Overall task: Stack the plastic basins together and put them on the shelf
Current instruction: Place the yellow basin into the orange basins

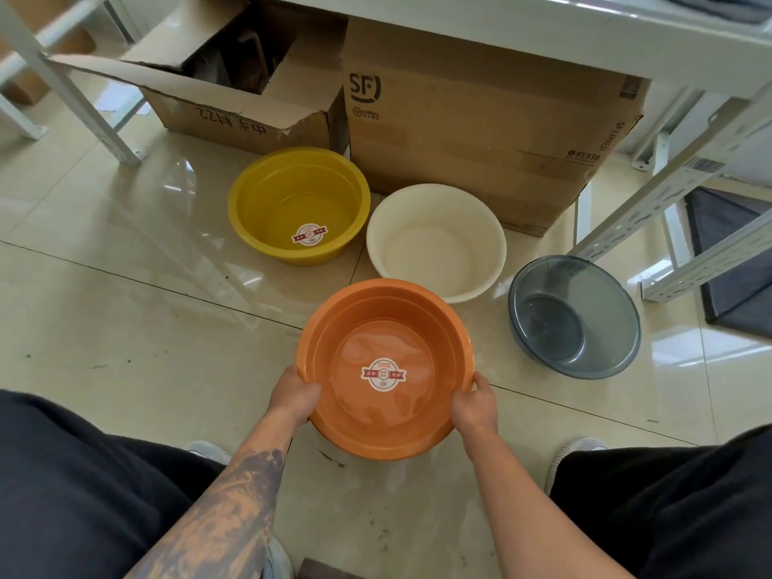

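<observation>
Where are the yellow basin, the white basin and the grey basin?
yellow basin [298, 194]: head view, inner wall.
white basin [434, 248]: head view, inside bottom.
grey basin [585, 353]: head view, transparent near wall.

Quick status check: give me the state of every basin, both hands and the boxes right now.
orange basin: upright, empty, held by both hands at its near rim
left hand: gripping the rim
right hand: gripping the rim
yellow basin: upright on floor, empty, unstacked
white basin: upright on floor, empty, unstacked
grey basin: on floor, empty, unstacked
left cardboard box: flaps open
right cardboard box: closed
</observation>
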